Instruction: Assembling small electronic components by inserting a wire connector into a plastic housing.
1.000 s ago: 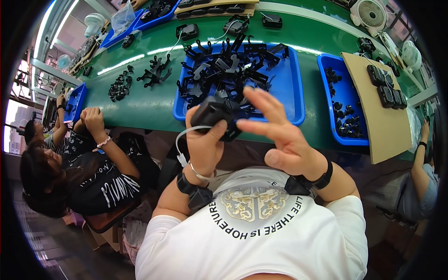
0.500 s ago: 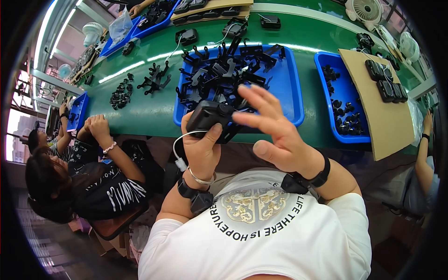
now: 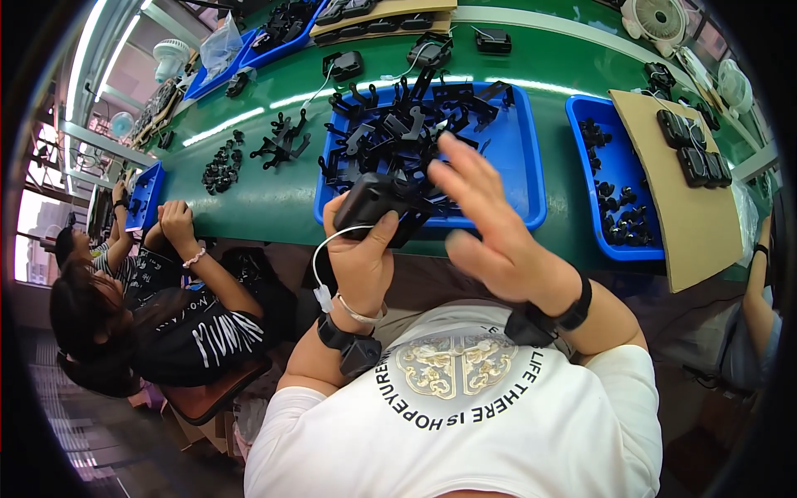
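Observation:
My left hand (image 3: 364,270) is closed round a black plastic device (image 3: 365,203), its thumb pressed on the near side. A white cable (image 3: 318,253) loops out of the device and ends in a white connector (image 3: 324,297) by the wrist. A black bracket-like part shows at the device's right side; whether it is attached I cannot tell. To the right, my right hand (image 3: 510,249) hovers with fingers stretched out and slightly blurred, holding nothing. Behind both hands, black brackets (image 3: 386,133) are heaped in a blue tray (image 3: 533,166).
Right of the tray stands another blue tray (image 3: 579,158) with small black parts, a cardboard sheet (image 3: 706,241) with black devices leaning over it. Loose brackets (image 3: 282,145) and small knobs (image 3: 221,170) lie on the green table (image 3: 266,199). A co-worker (image 3: 158,332) sits at left.
The device in my left hand has turned, hiding the round knob on its right end. My right hand has shifted slightly, its fingers still spread. The view has moved a little.

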